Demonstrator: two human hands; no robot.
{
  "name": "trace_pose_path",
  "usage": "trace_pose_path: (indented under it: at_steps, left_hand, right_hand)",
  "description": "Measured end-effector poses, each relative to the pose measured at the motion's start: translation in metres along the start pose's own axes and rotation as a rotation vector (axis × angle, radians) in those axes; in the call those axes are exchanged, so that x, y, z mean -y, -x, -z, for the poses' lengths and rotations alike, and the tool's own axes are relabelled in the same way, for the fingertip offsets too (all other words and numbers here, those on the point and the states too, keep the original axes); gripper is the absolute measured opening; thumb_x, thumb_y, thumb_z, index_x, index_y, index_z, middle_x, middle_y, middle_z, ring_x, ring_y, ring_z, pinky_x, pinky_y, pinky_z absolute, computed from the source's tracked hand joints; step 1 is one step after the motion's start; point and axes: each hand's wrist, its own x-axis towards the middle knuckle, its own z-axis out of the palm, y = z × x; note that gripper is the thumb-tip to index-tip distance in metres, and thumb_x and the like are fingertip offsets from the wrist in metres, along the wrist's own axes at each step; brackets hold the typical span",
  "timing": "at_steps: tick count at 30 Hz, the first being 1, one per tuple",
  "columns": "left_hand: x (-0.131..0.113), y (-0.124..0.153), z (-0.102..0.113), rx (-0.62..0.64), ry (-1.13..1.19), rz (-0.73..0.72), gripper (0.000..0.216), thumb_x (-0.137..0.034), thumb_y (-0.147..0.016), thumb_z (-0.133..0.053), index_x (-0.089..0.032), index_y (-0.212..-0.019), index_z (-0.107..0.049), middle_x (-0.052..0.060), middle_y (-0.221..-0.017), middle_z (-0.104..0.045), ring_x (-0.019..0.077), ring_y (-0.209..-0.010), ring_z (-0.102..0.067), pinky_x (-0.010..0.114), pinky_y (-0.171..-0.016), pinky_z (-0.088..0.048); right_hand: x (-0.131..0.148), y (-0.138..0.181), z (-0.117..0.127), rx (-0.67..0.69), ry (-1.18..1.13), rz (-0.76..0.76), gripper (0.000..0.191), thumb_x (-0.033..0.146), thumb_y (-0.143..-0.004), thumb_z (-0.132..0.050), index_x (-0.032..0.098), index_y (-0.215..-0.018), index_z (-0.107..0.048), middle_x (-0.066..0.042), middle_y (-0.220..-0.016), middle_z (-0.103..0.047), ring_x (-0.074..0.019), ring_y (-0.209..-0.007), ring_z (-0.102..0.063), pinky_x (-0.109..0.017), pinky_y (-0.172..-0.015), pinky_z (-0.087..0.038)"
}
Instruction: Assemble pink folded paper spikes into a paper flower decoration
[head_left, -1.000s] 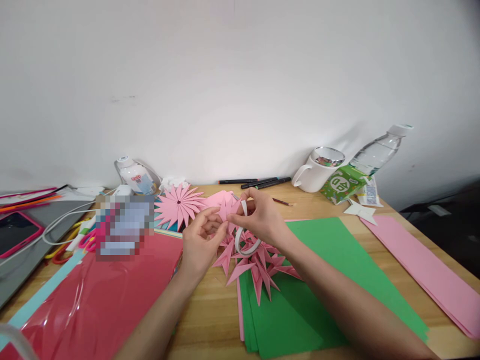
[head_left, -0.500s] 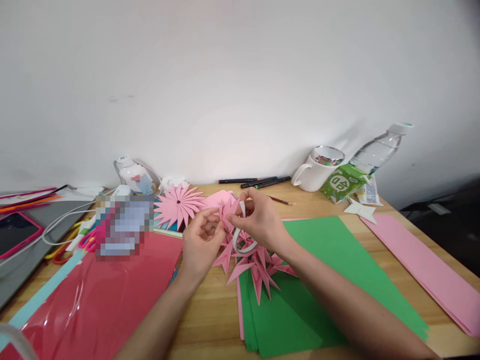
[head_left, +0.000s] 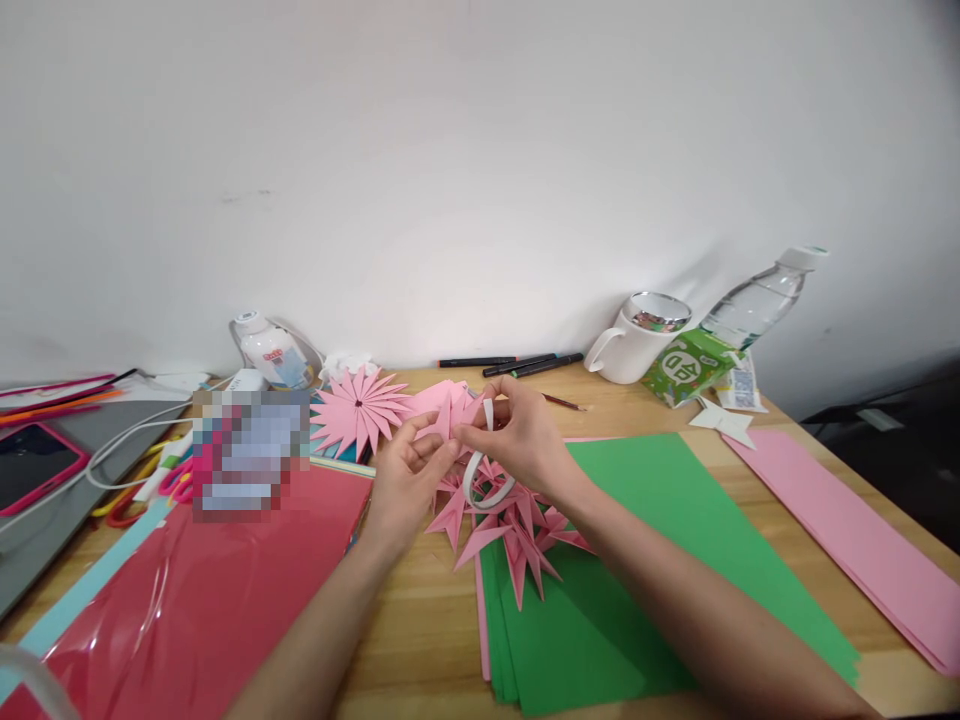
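Observation:
My left hand and my right hand meet above the middle of the wooden table. Between their fingertips they pinch a folded pink paper piece. A white roll of tape hangs round my right hand's fingers, and a short white strip stands up from its pinch. Below the hands lies a pile of pink pointed paper pieces. A finished pink paper flower lies just to the left.
Green sheets lie at right, red sheets in plastic at left, pink strips far right. At the back stand a white mug, a water bottle, a green carton and black markers. Scissors and a phone lie left.
My left hand's fingers have risen and closed onto the pink piece beside my right fingertips. The tape roll has swung slightly left. The rest stays as it was.

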Motion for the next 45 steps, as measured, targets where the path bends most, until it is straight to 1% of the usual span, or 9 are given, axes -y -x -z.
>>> trace_pose_path:
  at_steps: [6, 10, 19, 23, 31, 36, 39, 41, 45]
  left_hand:
    - [-0.003, -0.001, 0.004, 0.260, 0.151, 0.171, 0.021, -0.031, -0.071, -0.068, -0.014, -0.074, -0.057, 0.003, -0.057, -0.064, 0.0138, -0.048, -0.060, 0.024, -0.047, -0.048]
    - [-0.002, -0.001, 0.006, 0.277, 0.179, 0.193, 0.022, -0.031, -0.071, -0.069, -0.013, -0.074, -0.058, 0.006, -0.063, -0.067, 0.0181, -0.057, -0.065, 0.030, -0.054, -0.053]
    - [0.001, 0.002, 0.002, 0.069, -0.005, 0.010, 0.028, -0.035, -0.069, -0.069, -0.015, -0.062, -0.052, 0.002, -0.057, -0.066, 0.0167, -0.056, -0.065, 0.028, -0.055, -0.053]
    - [0.003, 0.004, 0.002, -0.074, -0.030, -0.097, 0.022, -0.036, -0.076, -0.062, -0.015, -0.072, -0.055, 0.002, -0.063, -0.067, 0.0152, -0.055, -0.064, 0.026, -0.053, -0.051]
    - [-0.003, 0.005, 0.002, -0.304, 0.057, -0.244, 0.025, -0.034, -0.076, -0.062, -0.016, -0.064, -0.049, -0.008, -0.041, -0.046, 0.0022, -0.028, -0.030, 0.016, -0.031, -0.026]
    - [-0.008, 0.005, 0.009, -0.451, -0.033, -0.363, 0.024, -0.034, -0.075, -0.062, -0.016, -0.063, -0.050, -0.006, -0.051, -0.052, 0.0037, -0.036, -0.038, 0.015, -0.034, -0.030]
    - [-0.005, 0.008, 0.012, -0.523, -0.186, -0.420, 0.022, -0.034, -0.077, -0.059, -0.017, -0.065, -0.052, -0.004, -0.055, -0.057, 0.0055, -0.039, -0.044, 0.016, -0.037, -0.035]
    - [-0.003, 0.010, 0.012, -0.561, -0.268, -0.447, 0.020, -0.034, -0.078, -0.058, -0.018, -0.067, -0.053, -0.004, -0.057, -0.059, 0.0067, -0.041, -0.047, 0.017, -0.039, -0.038]
    - [-0.001, 0.011, 0.012, -0.591, -0.271, -0.445, 0.019, -0.035, -0.078, -0.058, -0.017, -0.070, -0.055, -0.002, -0.060, -0.061, 0.0078, -0.045, -0.052, 0.017, -0.041, -0.041]
  right_hand:
    - [0.003, 0.000, 0.003, 0.037, -0.135, -0.051, 0.027, 0.017, -0.060, -0.062, 0.021, -0.074, -0.040, 0.006, -0.059, -0.056, -0.0108, -0.046, -0.054, -0.023, -0.043, -0.044]
    - [0.005, -0.001, 0.004, 0.066, -0.167, -0.063, 0.029, 0.020, -0.060, -0.065, 0.020, -0.073, -0.040, 0.007, -0.058, -0.056, -0.0094, -0.045, -0.052, -0.023, -0.044, -0.044]
    - [0.003, -0.001, 0.003, 0.118, -0.245, -0.032, 0.036, 0.028, -0.063, -0.070, 0.022, -0.076, -0.036, 0.007, -0.062, -0.058, -0.0097, -0.046, -0.053, -0.020, -0.043, -0.040]
    - [-0.002, -0.003, -0.002, 0.132, -0.258, 0.089, 0.034, 0.041, -0.073, -0.062, 0.023, -0.079, -0.034, 0.004, -0.069, -0.058, -0.0101, -0.056, -0.054, -0.022, -0.051, -0.042]
    - [-0.001, 0.002, -0.005, 0.052, 0.013, 0.378, 0.023, 0.032, -0.093, -0.031, 0.019, -0.092, -0.050, -0.006, -0.096, -0.059, -0.0139, -0.088, -0.055, -0.029, -0.081, -0.043]
    - [0.003, -0.012, 0.028, -0.102, 0.356, 0.589, 0.021, 0.019, -0.088, -0.035, 0.020, -0.097, -0.054, -0.009, -0.114, -0.057, -0.0196, -0.108, -0.051, -0.035, -0.089, -0.040]
    - [-0.012, -0.028, 0.046, -0.192, 0.569, 0.423, 0.022, 0.015, -0.083, -0.041, 0.018, -0.099, -0.054, -0.008, -0.097, -0.064, -0.0189, -0.087, -0.059, -0.032, -0.078, -0.045]
    - [-0.028, -0.038, 0.050, 0.017, 0.762, 0.191, 0.022, 0.013, -0.080, -0.043, 0.017, -0.098, -0.055, -0.006, -0.087, -0.067, -0.0162, -0.078, -0.061, -0.026, -0.070, -0.044]
    - [-0.058, -0.049, 0.042, 0.147, 0.886, 0.080, 0.020, 0.009, -0.068, -0.055, 0.015, -0.086, -0.061, -0.006, -0.078, -0.068, -0.0165, -0.069, -0.060, -0.022, -0.059, -0.040]
